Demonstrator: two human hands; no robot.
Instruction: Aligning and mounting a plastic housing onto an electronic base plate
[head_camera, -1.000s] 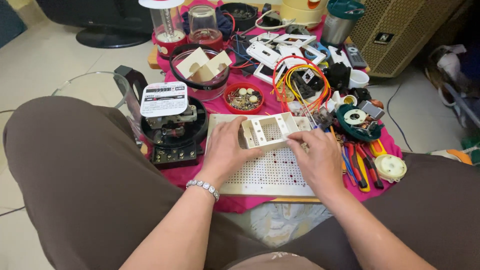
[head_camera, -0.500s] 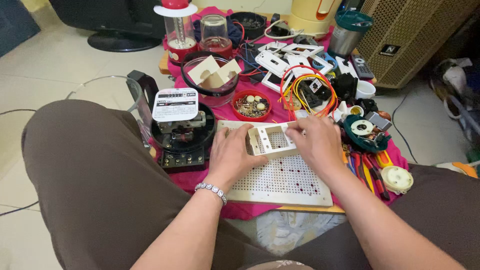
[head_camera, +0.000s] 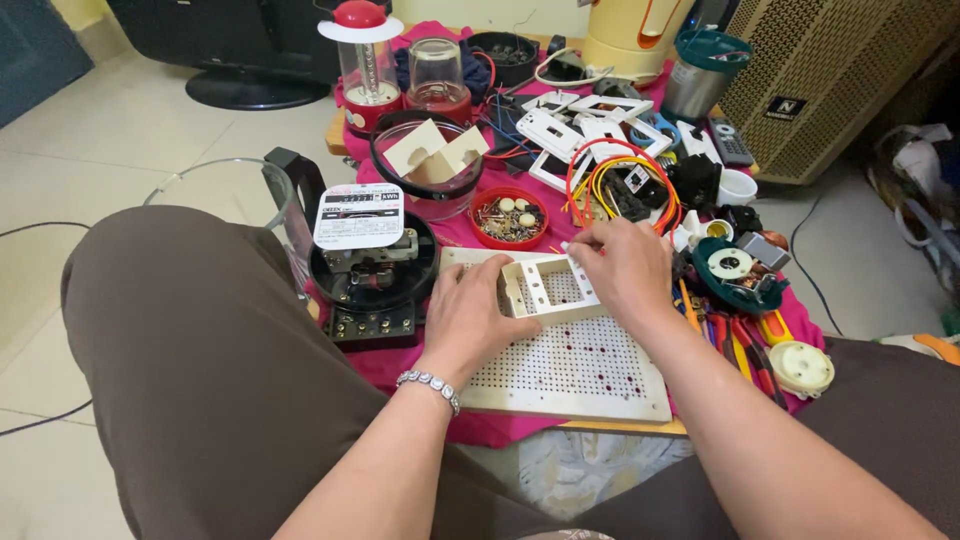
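Your left hand (head_camera: 478, 318) lies palm down, fingers curled against the left edge of the white plastic frame (head_camera: 550, 287), wrist bent up from the forearm with the bracelet (head_camera: 430, 385). Your right hand (head_camera: 622, 272) arches over the frame's right end, fingertips pinching its top corner. Both hands clamp the frame, which rests on the perforated white board (head_camera: 580, 365) on the pink-covered counter (head_camera: 420, 365), just beside the black meter (head_camera: 372, 280).
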